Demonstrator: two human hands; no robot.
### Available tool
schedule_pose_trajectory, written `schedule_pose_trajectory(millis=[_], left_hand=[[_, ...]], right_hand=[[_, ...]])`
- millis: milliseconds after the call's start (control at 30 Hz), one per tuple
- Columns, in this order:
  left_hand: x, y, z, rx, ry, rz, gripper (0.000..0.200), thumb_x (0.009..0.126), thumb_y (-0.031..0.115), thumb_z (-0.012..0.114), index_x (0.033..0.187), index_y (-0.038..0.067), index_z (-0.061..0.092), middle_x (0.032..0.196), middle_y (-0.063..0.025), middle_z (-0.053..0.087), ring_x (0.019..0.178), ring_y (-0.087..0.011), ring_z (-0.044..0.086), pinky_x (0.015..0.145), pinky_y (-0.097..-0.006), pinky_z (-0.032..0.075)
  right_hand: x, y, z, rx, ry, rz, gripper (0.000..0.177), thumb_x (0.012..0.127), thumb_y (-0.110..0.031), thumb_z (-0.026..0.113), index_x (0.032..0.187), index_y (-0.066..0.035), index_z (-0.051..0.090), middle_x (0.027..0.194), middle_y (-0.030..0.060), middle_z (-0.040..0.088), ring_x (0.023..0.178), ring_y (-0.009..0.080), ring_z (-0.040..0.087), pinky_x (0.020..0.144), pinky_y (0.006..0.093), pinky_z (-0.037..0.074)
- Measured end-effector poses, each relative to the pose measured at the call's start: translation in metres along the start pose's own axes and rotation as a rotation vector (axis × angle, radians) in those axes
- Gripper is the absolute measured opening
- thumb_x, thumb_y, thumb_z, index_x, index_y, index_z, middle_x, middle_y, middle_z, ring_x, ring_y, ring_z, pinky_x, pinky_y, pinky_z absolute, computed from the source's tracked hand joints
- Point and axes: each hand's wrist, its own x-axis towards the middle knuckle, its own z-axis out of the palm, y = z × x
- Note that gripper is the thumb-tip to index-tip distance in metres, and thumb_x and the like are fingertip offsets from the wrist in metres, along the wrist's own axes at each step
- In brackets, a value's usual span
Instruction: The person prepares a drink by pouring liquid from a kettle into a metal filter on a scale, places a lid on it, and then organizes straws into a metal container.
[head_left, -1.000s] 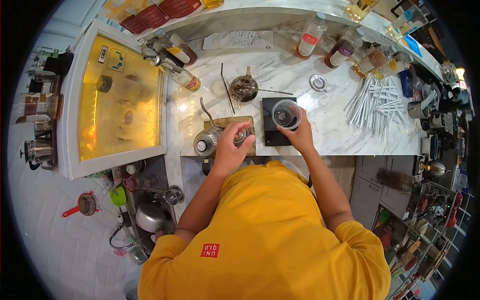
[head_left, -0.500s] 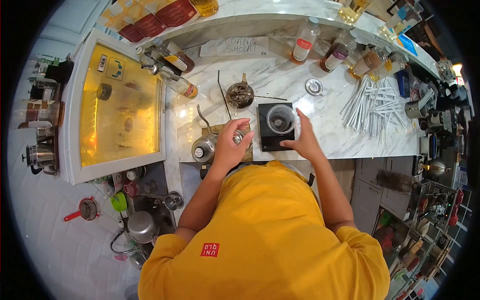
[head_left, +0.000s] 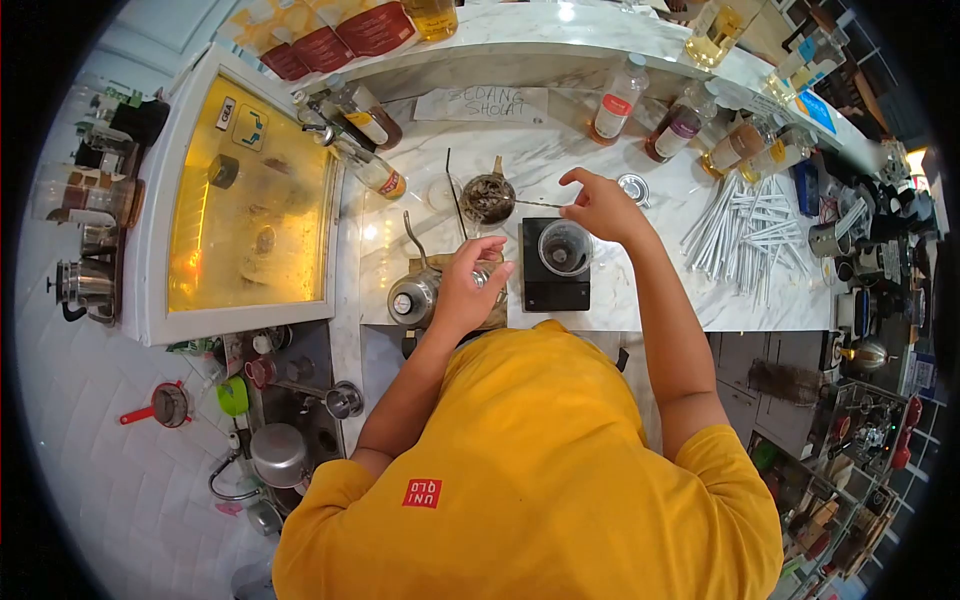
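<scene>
A clear plastic cup (head_left: 565, 250) stands on the black digital scale (head_left: 556, 298). My right hand (head_left: 608, 208) is just beyond the cup, its index finger and thumb apart at the end of a thin dark handle (head_left: 540, 206). That handle reaches to a round glass vessel (head_left: 488, 200) with dark contents. My left hand (head_left: 468, 285) hovers beside the steel gooseneck kettle (head_left: 415, 300), fingers apart, over a shiny object (head_left: 484, 273) it partly hides. A small round metal strainer (head_left: 634, 187) lies behind my right hand.
A heap of wrapped straws (head_left: 745, 235) lies on the right. Several syrup bottles (head_left: 612, 105) line the back, near a handwritten sign (head_left: 482, 105). A black straw (head_left: 455, 190) lies left of the glass vessel. A yellow-lit display case (head_left: 250, 200) stands at the left.
My right hand has left the cup and scale and moved away from me to the thin handle. My left hand has stayed about where it was.
</scene>
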Motion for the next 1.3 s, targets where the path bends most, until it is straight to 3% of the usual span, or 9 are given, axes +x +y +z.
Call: schedule_pose_trajectory(millis=[133, 233, 267, 500, 767, 900, 1100, 1300], left_hand=[[-0.003, -0.001, -0.004, -0.027, 0.038, 0.021, 0.040, 0.095, 0.014, 0.075, 0.133, 0.004, 0.065, 0.123, -0.0103, 0.072, 0.109, -0.0183, 0.067, 0.093, -0.0335, 0.053], [-0.007, -0.001, -0.007, -0.038, 0.088, 0.017, 0.037, 0.093, 0.016, 0.077, 0.127, 0.004, 0.067, 0.114, -0.0099, 0.071, 0.103, -0.0205, 0.068, 0.090, -0.0334, 0.053], [-0.008, -0.002, -0.008, -0.037, 0.079, -0.002, 0.038, 0.094, 0.015, 0.076, 0.129, 0.004, 0.066, 0.117, -0.0098, 0.071, 0.105, -0.0191, 0.068, 0.091, -0.0328, 0.053], [-0.009, -0.002, -0.015, -0.055, 0.080, -0.042, 0.040, 0.096, 0.014, 0.073, 0.134, 0.004, 0.065, 0.122, -0.0091, 0.071, 0.107, -0.0154, 0.067, 0.091, -0.0309, 0.052], [-0.009, -0.001, -0.021, -0.073, 0.077, -0.060, 0.040, 0.096, 0.014, 0.073, 0.134, 0.004, 0.064, 0.124, -0.0090, 0.070, 0.109, -0.0157, 0.066, 0.093, -0.0314, 0.051], [-0.007, -0.006, -0.026, -0.078, 0.075, -0.068, 0.040, 0.096, 0.013, 0.074, 0.134, 0.004, 0.064, 0.126, -0.0094, 0.070, 0.110, -0.0165, 0.066, 0.094, -0.0325, 0.052], [-0.007, -0.009, -0.030, -0.091, 0.065, -0.041, 0.040, 0.096, 0.012, 0.073, 0.134, 0.003, 0.064, 0.123, -0.0107, 0.070, 0.108, -0.0174, 0.067, 0.094, -0.0331, 0.053], [-0.009, -0.014, -0.041, -0.096, 0.105, -0.010, 0.039, 0.094, 0.017, 0.075, 0.130, 0.004, 0.066, 0.119, -0.0103, 0.072, 0.106, -0.0188, 0.069, 0.090, -0.0336, 0.053]], right_hand=[[0.022, 0.017, 0.012, 0.141, -0.042, -0.029, 0.032, 0.089, -0.007, 0.070, 0.121, -0.001, 0.068, 0.086, 0.0084, 0.072, 0.082, 0.0160, 0.068, 0.074, 0.0328, 0.054], [0.029, 0.026, 0.015, 0.226, 0.079, -0.038, 0.028, 0.090, -0.003, 0.067, 0.117, 0.000, 0.068, 0.083, 0.0063, 0.069, 0.081, 0.0123, 0.066, 0.073, 0.0300, 0.052], [0.033, 0.028, 0.017, 0.333, 0.123, -0.060, 0.028, 0.089, -0.007, 0.067, 0.118, -0.003, 0.069, 0.082, 0.0082, 0.071, 0.080, 0.0181, 0.068, 0.077, 0.0343, 0.053], [0.060, 0.024, 0.013, 0.469, 0.232, -0.153, 0.029, 0.094, -0.007, 0.064, 0.123, -0.001, 0.065, 0.081, 0.0074, 0.071, 0.079, 0.0136, 0.067, 0.075, 0.0304, 0.051], [0.104, 0.036, 0.026, 0.692, 0.304, -0.035, 0.026, 0.099, -0.014, 0.066, 0.123, -0.003, 0.066, 0.092, 0.0081, 0.073, 0.086, 0.0157, 0.069, 0.079, 0.0312, 0.052], [0.105, 0.031, 0.024, 0.739, 0.189, 0.146, 0.041, 0.098, -0.026, 0.071, 0.132, -0.004, 0.061, 0.102, 0.0097, 0.074, 0.092, 0.0173, 0.070, 0.082, 0.0339, 0.053], [0.078, 0.026, 0.021, 0.742, 0.181, 0.230, 0.068, 0.097, -0.036, 0.073, 0.150, -0.004, 0.047, 0.116, 0.0134, 0.071, 0.099, 0.0189, 0.069, 0.085, 0.0363, 0.053], [0.023, 0.017, -0.006, 0.765, 0.332, 0.207, 0.066, 0.099, -0.036, 0.072, 0.151, -0.004, 0.048, 0.125, 0.0138, 0.069, 0.104, 0.0211, 0.070, 0.090, 0.0377, 0.053]])
